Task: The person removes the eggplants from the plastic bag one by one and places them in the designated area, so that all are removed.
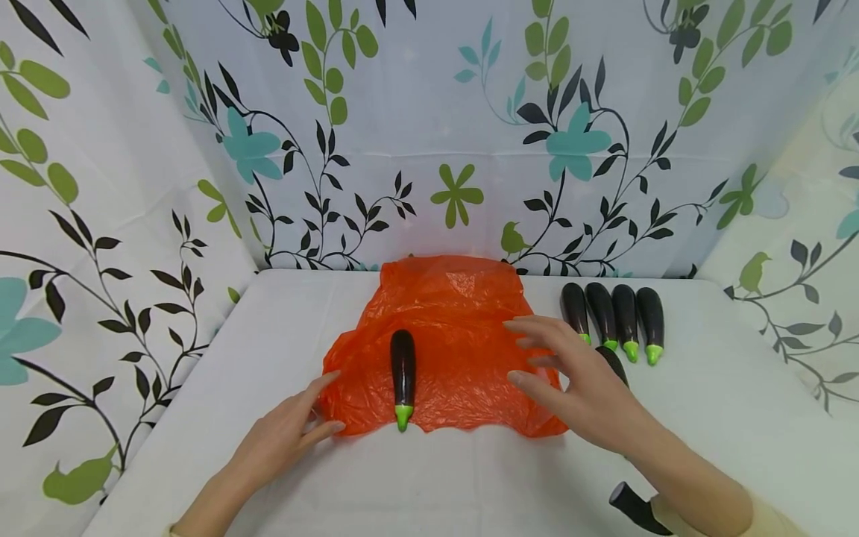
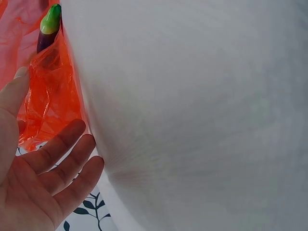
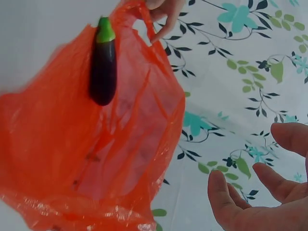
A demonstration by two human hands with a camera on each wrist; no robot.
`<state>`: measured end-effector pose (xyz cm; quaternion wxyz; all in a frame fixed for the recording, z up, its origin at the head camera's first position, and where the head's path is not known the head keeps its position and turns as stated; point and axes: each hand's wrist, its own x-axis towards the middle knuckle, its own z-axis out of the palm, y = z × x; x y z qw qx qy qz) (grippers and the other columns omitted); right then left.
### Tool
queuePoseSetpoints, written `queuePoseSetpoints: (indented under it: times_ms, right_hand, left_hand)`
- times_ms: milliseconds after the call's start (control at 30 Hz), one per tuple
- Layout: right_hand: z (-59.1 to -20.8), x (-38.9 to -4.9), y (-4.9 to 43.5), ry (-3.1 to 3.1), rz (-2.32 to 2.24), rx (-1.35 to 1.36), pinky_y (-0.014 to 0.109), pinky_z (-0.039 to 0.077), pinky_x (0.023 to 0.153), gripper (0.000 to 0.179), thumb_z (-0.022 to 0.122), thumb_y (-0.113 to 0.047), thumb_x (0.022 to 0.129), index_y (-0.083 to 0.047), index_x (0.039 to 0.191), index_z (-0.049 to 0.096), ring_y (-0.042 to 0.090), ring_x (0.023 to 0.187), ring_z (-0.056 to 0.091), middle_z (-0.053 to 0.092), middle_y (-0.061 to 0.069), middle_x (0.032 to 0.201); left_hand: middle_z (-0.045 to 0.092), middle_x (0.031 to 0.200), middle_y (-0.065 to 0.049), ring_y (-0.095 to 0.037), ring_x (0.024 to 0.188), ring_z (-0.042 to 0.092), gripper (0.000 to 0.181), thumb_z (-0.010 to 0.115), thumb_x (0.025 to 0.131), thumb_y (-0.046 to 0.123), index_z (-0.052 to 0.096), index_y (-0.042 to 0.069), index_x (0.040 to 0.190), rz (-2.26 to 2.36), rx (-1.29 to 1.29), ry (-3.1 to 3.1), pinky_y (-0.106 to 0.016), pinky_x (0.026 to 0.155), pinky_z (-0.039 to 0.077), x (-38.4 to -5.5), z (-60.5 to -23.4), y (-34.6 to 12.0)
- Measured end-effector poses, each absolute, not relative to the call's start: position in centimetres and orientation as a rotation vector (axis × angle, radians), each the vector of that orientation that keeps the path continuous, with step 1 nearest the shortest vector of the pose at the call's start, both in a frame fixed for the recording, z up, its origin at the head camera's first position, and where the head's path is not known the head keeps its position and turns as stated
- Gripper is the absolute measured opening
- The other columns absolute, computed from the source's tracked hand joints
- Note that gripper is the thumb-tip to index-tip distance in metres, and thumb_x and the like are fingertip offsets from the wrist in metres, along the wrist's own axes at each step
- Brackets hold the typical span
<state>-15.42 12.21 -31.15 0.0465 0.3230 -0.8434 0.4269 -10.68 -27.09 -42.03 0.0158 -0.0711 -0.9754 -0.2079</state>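
Observation:
An orange-red plastic bag [image 1: 463,380] lies spread flat in the middle of the white table. On it rests one dark purple eggplant [image 1: 403,373], its green stem end pointing to the near edge and lying over the bag's front border. My left hand [image 1: 282,429] is at the bag's left edge, fingers extended and fingertips right at the plastic. In the left wrist view, its palm [image 2: 29,192] shows nothing held. Above the bag's right side hovers my right hand [image 1: 584,380], fingers spread and slightly bent, holding nothing.
Several eggplants [image 1: 625,321] stand in a row at the back right of the white table [image 1: 429,485]. Another eggplant [image 1: 612,364] is partly hidden behind the right hand. A leaf-patterned curtain [image 1: 416,134] encloses the back and sides. A black cylinder [image 1: 634,507] sits at the right wrist.

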Motion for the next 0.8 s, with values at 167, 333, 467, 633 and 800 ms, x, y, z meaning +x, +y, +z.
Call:
queuePoseSetpoints:
  times_ms: [167, 333, 467, 633, 800]
  right_hand:
    - [-31.3, -15.8, 11.0, -2.553, 1.378, 1.054, 0.034, 0.053, 0.088, 0.050, 0.069, -0.018, 0.092, -0.021, 0.139, 0.050, 0.016, 0.112, 0.057, 0.051, -0.001, 0.136]
    - [-31.7, -16.2, 9.6, -2.560, 1.439, 1.106, 0.037, 0.052, 0.090, 0.051, 0.071, -0.020, 0.091, -0.021, 0.137, 0.050, 0.015, 0.112, 0.057, 0.051, -0.002, 0.135]
    - [-32.1, -16.5, 8.6, -2.583, 1.451, 1.118, 0.040, 0.051, 0.092, 0.050, 0.071, -0.022, 0.091, -0.022, 0.136, 0.051, 0.016, 0.112, 0.058, 0.051, -0.002, 0.135]
    - [-32.4, -16.9, 7.8, -2.622, 1.436, 1.119, 0.039, 0.050, 0.092, 0.052, 0.071, -0.025, 0.091, -0.023, 0.139, 0.051, 0.018, 0.114, 0.057, 0.050, 0.000, 0.136]
    - [-32.8, -17.2, 6.9, -2.676, 1.453, 1.107, 0.039, 0.050, 0.092, 0.055, 0.071, -0.027, 0.091, -0.024, 0.142, 0.049, 0.019, 0.116, 0.055, 0.049, -0.002, 0.138]
  left_hand:
    - [0.059, 0.094, 0.007, -0.010, 0.086, 0.057, 0.073, 0.076, 0.084, 0.036, 0.038, 0.024, 0.146, -0.648, -0.224, -3.035, -0.027, 0.066, 0.050, -10.8, -42.1, -27.1]
    - [0.060, 0.095, 0.007, -0.011, 0.087, 0.058, 0.073, 0.076, 0.084, 0.036, 0.038, 0.023, 0.146, -0.652, -0.224, -3.034, -0.027, 0.065, 0.050, -10.8, -42.1, -27.1]
    - [0.060, 0.096, 0.006, -0.011, 0.087, 0.058, 0.074, 0.076, 0.084, 0.036, 0.038, 0.023, 0.146, -0.654, -0.223, -3.036, -0.027, 0.066, 0.050, -10.8, -42.0, -27.1]
    - [0.061, 0.098, 0.005, -0.012, 0.087, 0.058, 0.074, 0.076, 0.084, 0.036, 0.038, 0.023, 0.146, -0.654, -0.223, -3.036, -0.027, 0.067, 0.051, -10.8, -42.0, -27.1]
    - [0.061, 0.097, 0.005, -0.012, 0.087, 0.058, 0.074, 0.077, 0.084, 0.036, 0.038, 0.022, 0.146, -0.647, -0.241, -3.020, -0.027, 0.066, 0.051, -10.7, -42.1, -27.1]
